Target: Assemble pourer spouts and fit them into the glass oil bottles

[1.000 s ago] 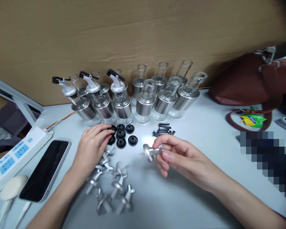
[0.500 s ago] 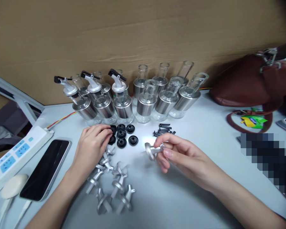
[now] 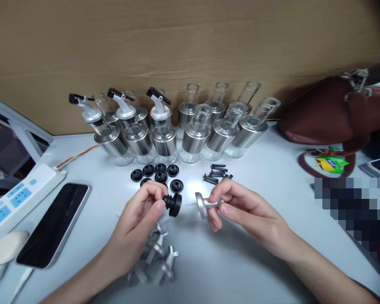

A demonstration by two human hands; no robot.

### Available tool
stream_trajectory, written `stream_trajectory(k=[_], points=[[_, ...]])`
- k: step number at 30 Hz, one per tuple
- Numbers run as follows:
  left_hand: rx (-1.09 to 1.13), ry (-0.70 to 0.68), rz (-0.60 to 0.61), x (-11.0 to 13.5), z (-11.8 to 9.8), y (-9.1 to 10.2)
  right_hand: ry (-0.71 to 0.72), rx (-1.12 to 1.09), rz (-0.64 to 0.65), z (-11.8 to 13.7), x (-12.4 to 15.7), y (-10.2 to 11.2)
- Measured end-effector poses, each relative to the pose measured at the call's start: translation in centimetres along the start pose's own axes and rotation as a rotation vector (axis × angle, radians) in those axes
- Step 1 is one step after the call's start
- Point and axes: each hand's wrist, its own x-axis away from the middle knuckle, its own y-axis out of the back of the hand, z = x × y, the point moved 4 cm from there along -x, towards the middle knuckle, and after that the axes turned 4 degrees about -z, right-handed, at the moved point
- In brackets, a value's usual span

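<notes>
Between thumb and fingers, my left hand (image 3: 139,221) pinches a black ribbed rubber stopper (image 3: 173,204), its wide end turned to the right. My right hand (image 3: 245,207) grips a silver pourer spout (image 3: 202,204) by its narrow neck, the round flange facing left. A small gap separates the stopper from the spout. Several more black stoppers (image 3: 176,185) lie behind my left hand. Silver pourer spouts (image 3: 166,268) are scattered below it, partly hidden by the hand and forearm. A little pile of black levers (image 3: 218,173) rests just behind my right hand.
Glass bottles with steel bands (image 3: 194,137) stand in rows at the back; three at left carry pourer tops (image 3: 160,107). A phone (image 3: 55,223), a power strip (image 3: 19,198) and a white round charger (image 3: 9,247) lie at left. A brown bag (image 3: 323,112) sits at right.
My left hand has picked a stopper from the black group and brought it right and nearer, close to the spout. My right hand holds the spout in nearly the same place.
</notes>
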Motion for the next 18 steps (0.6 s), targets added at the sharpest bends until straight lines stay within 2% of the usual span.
stream_trajectory(k=[2,5,10,14,18], points=[[0.082,0.054,0.021,0.21,0.36,-0.45,-0.005,0.037,0.02,0.0,0.26,-0.29],[0.146,0.063,0.056,0.47,0.53,-0.89,-0.015,0.097,0.026,-0.01,0.59,-0.55],[0.237,0.053,0.024,0.62,0.7,-0.9,-0.003,0.127,0.02,0.09,0.79,-0.53],[0.148,0.074,0.052,0.6,0.95,-0.91,0.0,0.136,0.014,-0.12,0.6,-0.47],[0.043,0.017,0.053,0.63,0.81,-0.81,-0.014,0.123,-0.021,-0.26,0.52,-0.43]])
